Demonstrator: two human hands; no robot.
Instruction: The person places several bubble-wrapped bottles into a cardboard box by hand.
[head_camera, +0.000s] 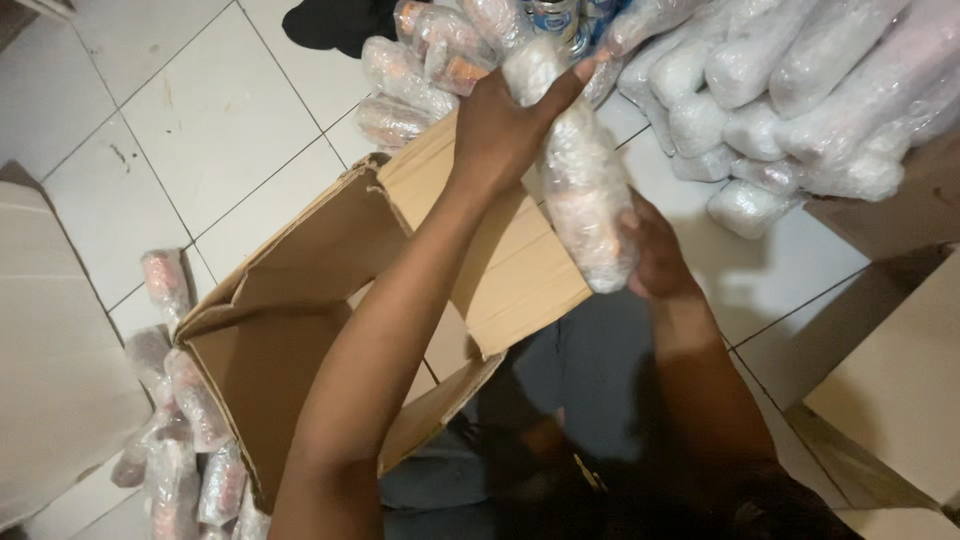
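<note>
arms: bare, sleeveless | hands (510, 125): bare, ungloved | legwear: dark

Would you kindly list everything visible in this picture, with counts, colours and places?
held wrapped bundle: one, clear film over pale and orange contents, centre, above the open box
open cardboard box: one, brown, flaps up, centre left on the floor
wrapped bundles pile: many, whitish film, top right
wrapped bundles by the box: several, clear film with reddish contents, lower left
wrapped bundles behind the box: several, clear film, top centre
cans: count unclear, blue and white, top centre among the bundles
second cardboard box: one, brown, right edge
dark cloth: one, black, top
tiled floor: white
left hand: grip on the bundle's upper end
right hand: grip on its lower end
</note>
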